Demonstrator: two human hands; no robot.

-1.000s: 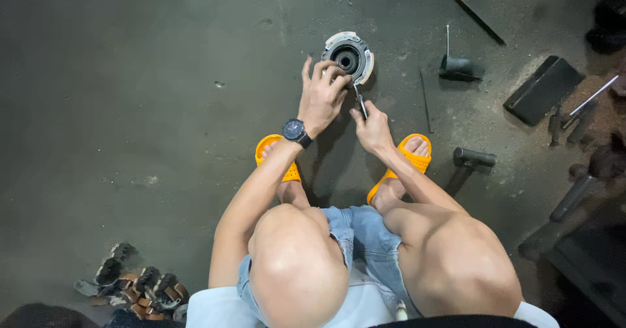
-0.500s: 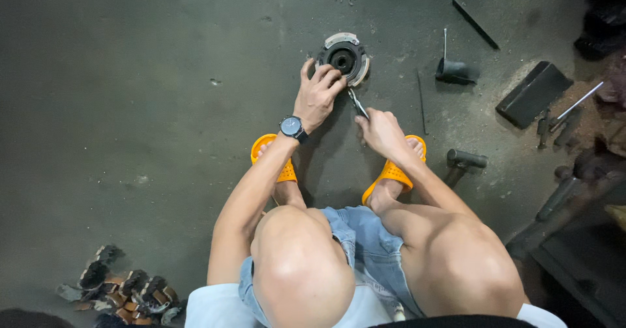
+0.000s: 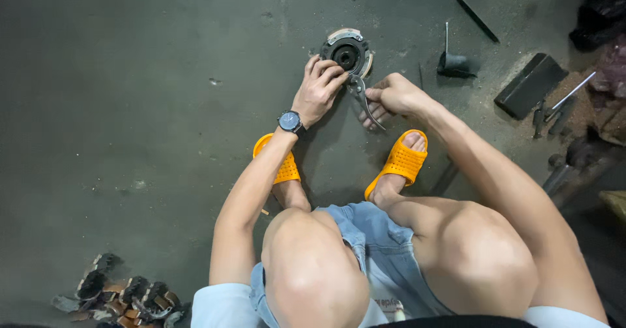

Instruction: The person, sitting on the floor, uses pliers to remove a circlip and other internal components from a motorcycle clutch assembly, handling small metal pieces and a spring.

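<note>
Dark concrete floor (image 3: 130, 106) (dusty), round metal part (image 3: 349, 53) beside left hand (image 3: 319, 92).

One head camera looks steeply down, near the floor (image 3: 130, 106).

plier tips (image 3: 355, 83) — hidden under fingers

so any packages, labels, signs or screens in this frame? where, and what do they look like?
Round dark-faced wristwatch: on the left wrist, black strap, small pale marks on the dial; the only display.
Small patch of pale print: on the blue denim shorts, bottom centre, too small to make out.
No packages or signs in view.
</note>
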